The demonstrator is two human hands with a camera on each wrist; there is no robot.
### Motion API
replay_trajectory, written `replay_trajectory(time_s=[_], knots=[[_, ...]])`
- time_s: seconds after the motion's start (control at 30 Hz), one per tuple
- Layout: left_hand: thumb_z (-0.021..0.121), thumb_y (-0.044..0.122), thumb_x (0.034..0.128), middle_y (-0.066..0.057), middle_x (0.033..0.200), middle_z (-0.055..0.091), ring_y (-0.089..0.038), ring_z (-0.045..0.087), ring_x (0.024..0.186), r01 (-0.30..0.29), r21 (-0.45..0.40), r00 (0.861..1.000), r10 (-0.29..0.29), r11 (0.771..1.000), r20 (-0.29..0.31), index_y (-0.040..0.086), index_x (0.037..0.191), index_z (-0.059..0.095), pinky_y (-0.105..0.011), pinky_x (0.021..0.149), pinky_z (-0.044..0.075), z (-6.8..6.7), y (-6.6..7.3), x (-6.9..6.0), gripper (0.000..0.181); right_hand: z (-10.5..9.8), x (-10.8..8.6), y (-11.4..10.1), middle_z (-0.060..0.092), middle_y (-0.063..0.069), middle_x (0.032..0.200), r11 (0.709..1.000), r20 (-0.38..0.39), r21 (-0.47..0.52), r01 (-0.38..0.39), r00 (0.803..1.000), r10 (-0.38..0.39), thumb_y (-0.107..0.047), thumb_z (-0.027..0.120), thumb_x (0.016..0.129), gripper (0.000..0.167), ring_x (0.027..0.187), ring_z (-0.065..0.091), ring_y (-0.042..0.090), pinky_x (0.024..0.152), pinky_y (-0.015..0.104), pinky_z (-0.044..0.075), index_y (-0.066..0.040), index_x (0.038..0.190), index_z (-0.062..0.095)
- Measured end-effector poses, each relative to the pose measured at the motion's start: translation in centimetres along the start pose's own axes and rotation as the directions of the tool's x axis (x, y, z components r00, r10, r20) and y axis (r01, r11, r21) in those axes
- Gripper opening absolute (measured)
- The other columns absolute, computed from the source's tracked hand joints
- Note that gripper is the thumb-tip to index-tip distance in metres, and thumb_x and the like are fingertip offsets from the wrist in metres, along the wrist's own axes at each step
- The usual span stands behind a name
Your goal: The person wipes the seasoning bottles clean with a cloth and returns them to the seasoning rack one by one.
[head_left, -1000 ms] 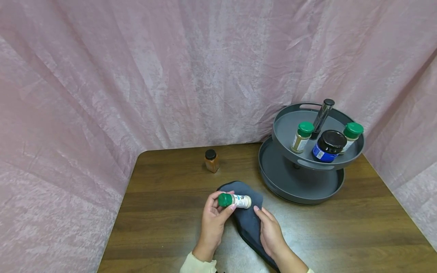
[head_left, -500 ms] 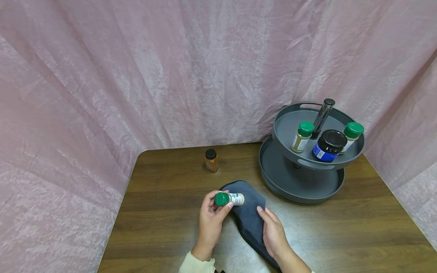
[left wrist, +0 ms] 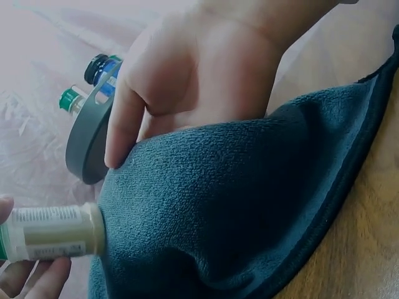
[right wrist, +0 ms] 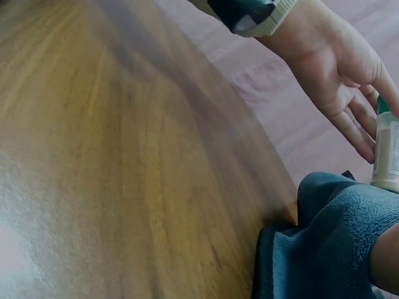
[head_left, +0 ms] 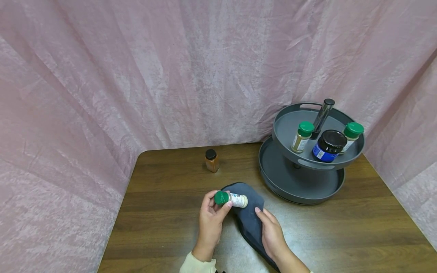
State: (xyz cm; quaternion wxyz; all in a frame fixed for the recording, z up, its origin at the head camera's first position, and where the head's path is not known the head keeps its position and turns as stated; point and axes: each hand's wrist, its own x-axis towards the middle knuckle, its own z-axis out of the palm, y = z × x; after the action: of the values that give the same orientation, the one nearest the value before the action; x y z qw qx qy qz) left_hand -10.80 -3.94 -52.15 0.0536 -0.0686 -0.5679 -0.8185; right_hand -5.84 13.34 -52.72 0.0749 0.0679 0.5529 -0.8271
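A spice bottle [head_left: 238, 200] with a green cap and a printed label lies on its side in the grip of my left hand [head_left: 209, 227], fingers and thumb around its cap end. Its base touches a dark grey-blue cloth [head_left: 246, 220] with a dark edge, as the left wrist view shows at the bottle's base [left wrist: 93, 229]. My right hand [head_left: 272, 233] holds this cloth from the right, thumb on top and the other fingers mostly hidden under the fabric. The cloth drapes down toward the table's front. In the right wrist view the bottle [right wrist: 386, 149] stands just above the cloth.
A small jar [head_left: 212, 163] with brown contents and a black lid stands at the table's back. To the right is a two-tier grey round tray [head_left: 300, 189]; its upper tier holds two green-capped bottles [head_left: 300, 142] and a black-lidded jar [head_left: 324, 153]. Pink curtains hang behind.
The bottle and my left hand have shifted slightly left, with the bottle's base moving a little back right lately. The cloth and right hand have moved slightly. Everything else stays put.
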Motion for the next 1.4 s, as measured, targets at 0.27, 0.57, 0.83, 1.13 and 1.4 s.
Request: replay_trajectory(time_s=[0.27, 0.57, 0.83, 1.13, 1.4], knots=[[0.073, -0.009, 0.0850, -0.007, 0.116, 0.073, -0.012, 0.070, 0.104, -0.031, 0.023, 0.999, 0.032, 0.999, -0.044, -0.011, 0.123, 0.050, -0.022, 0.087, 0.057, -0.44, -0.24, 0.36, 0.045, -0.27, -0.28, -0.01, 0.022, 0.016, 0.167, 1.000, -0.017, -0.007, 0.016, 1.000, -0.017, -0.036, 0.043, 0.108, 0.065, 0.145, 0.035, 0.004, 0.103, 0.008, 0.037, 0.008, 0.154, 0.029], [0.076, -0.006, 0.0832, -0.016, 0.116, 0.074, -0.014, 0.072, 0.101, 0.048, 0.052, 0.997, -0.045, 0.997, -0.059, -0.008, 0.123, 0.053, -0.023, 0.084, 0.058, -0.38, 0.03, -0.01, 0.046, -0.69, 0.07, -0.44, 0.055, -0.004, 0.144, 0.999, -0.068, -0.003, 0.045, 0.997, -0.046, -0.034, 0.043, 0.108, 0.063, 0.126, 0.052, -0.006, 0.104, 0.014, 0.043, 0.011, 0.151, 0.033], [0.074, -0.007, 0.0854, -0.002, 0.112, 0.074, -0.013, 0.072, 0.103, 0.019, -0.013, 0.999, -0.019, 1.000, -0.049, -0.011, 0.124, 0.049, -0.023, 0.088, 0.058, 0.21, 0.06, -0.21, 0.046, -0.37, -0.06, -0.24, 0.043, 0.006, 0.156, 1.000, -0.049, -0.005, 0.030, 0.998, -0.030, -0.035, 0.044, 0.108, 0.063, 0.126, 0.050, -0.010, 0.104, 0.012, 0.041, 0.010, 0.151, 0.033], [0.073, -0.005, 0.0867, 0.001, 0.111, 0.074, -0.012, 0.070, 0.101, -0.002, 0.005, 0.997, 0.002, 1.000, -0.077, -0.010, 0.126, 0.052, -0.023, 0.089, 0.057, 0.07, -0.10, 0.14, 0.045, -0.34, -0.29, -0.12, 0.054, 0.002, 0.148, 0.999, -0.044, -0.001, 0.046, 0.998, -0.046, -0.033, 0.043, 0.108, 0.061, 0.126, 0.054, -0.002, 0.104, 0.016, 0.044, 0.011, 0.149, 0.037], [0.075, -0.005, 0.0854, -0.003, 0.111, 0.075, -0.012, 0.071, 0.102, 0.012, 0.018, 0.997, -0.011, 1.000, -0.075, -0.009, 0.126, 0.054, -0.022, 0.087, 0.057, 0.05, -0.18, 0.04, 0.046, -0.62, -0.27, -0.21, 0.066, -0.012, 0.128, 0.996, -0.027, 0.006, 0.085, 0.996, -0.085, -0.031, 0.041, 0.110, 0.059, 0.122, 0.058, 0.002, 0.102, 0.020, 0.049, 0.014, 0.147, 0.037]])
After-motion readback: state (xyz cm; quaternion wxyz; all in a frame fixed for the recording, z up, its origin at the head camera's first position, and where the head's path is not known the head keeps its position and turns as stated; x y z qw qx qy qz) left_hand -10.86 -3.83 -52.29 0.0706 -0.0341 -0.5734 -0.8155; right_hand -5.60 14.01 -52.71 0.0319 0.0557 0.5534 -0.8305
